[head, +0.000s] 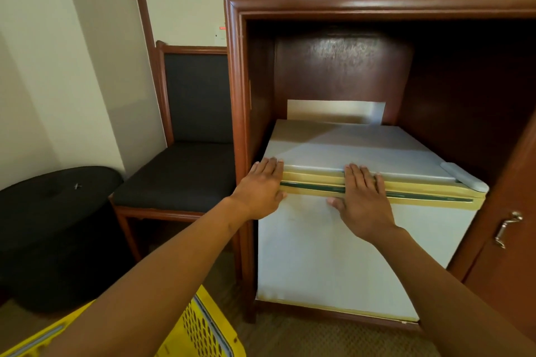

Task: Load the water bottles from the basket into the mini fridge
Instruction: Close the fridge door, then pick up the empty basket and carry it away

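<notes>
A white mini fridge (333, 255) with a yellowed top band stands inside a dark wooden cabinet niche (232, 95), and its door is closed. My left hand (261, 191) lies flat against the door's top left corner, fingers reaching onto the fridge top. My right hand (359, 203) rests flat on the top edge of the door near its middle, thumb spread out. Neither hand holds anything. A yellow perforated plastic basket (203, 327) sits at the bottom left, mostly hidden by my left arm. No water bottles are visible.
A wooden chair (179, 171) with dark cushions stands just left of the cabinet. A black round container (55, 229) sits on the floor at far left. The open cabinet door (510, 240) with a metal handle hangs at the right. Louvred doors are above.
</notes>
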The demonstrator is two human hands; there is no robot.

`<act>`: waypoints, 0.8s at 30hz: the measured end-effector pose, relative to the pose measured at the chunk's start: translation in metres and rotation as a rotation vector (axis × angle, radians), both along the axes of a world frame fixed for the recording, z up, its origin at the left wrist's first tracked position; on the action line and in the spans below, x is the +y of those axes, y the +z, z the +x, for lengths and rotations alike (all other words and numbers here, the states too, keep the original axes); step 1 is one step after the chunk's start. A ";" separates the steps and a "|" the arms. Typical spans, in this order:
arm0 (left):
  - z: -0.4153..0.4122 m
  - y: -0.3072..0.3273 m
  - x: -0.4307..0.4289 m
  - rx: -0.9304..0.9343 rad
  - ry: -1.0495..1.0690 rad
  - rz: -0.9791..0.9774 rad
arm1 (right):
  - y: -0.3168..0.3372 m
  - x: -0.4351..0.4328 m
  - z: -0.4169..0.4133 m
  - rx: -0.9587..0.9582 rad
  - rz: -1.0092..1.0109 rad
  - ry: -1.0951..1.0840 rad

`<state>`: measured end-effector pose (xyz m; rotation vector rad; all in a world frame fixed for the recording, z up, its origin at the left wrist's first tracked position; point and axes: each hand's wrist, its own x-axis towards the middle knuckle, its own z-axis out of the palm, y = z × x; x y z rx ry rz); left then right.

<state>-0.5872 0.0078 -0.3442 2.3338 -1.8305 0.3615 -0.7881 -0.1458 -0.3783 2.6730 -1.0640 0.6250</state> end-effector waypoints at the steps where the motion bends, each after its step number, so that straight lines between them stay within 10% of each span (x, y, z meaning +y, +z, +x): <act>1: -0.005 0.000 0.009 0.009 0.007 -0.006 | 0.000 0.008 0.000 0.006 0.025 0.023; 13: -0.062 -0.090 0.260 0.311 0.496 -0.035 | -0.098 0.210 0.011 0.035 0.449 0.427; 24: -0.041 -0.222 0.486 0.665 1.186 0.072 | -0.204 0.284 0.084 0.303 0.732 0.231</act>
